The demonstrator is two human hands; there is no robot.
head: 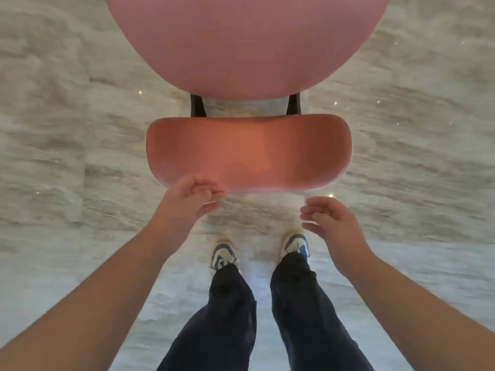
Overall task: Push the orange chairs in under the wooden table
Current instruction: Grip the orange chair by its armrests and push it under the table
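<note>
An orange chair stands straight below me, seen from above. Its curved backrest [249, 152] lies across the middle of the view and its round seat [246, 41] fills the top. Two dark struts [197, 105] join seat and backrest. My left hand [192, 199] hovers at the backrest's near left edge, fingers loosely curled, holding nothing. My right hand [329, 220] hangs a little short of the backrest's near right corner, fingers loosely curled and apart from it. The wooden table is out of view.
Pale grey marble-like floor [67, 129] spreads on all sides of the chair. My own legs in dark trousers and my two blue-and-white shoes [222, 255] stand just behind the backrest.
</note>
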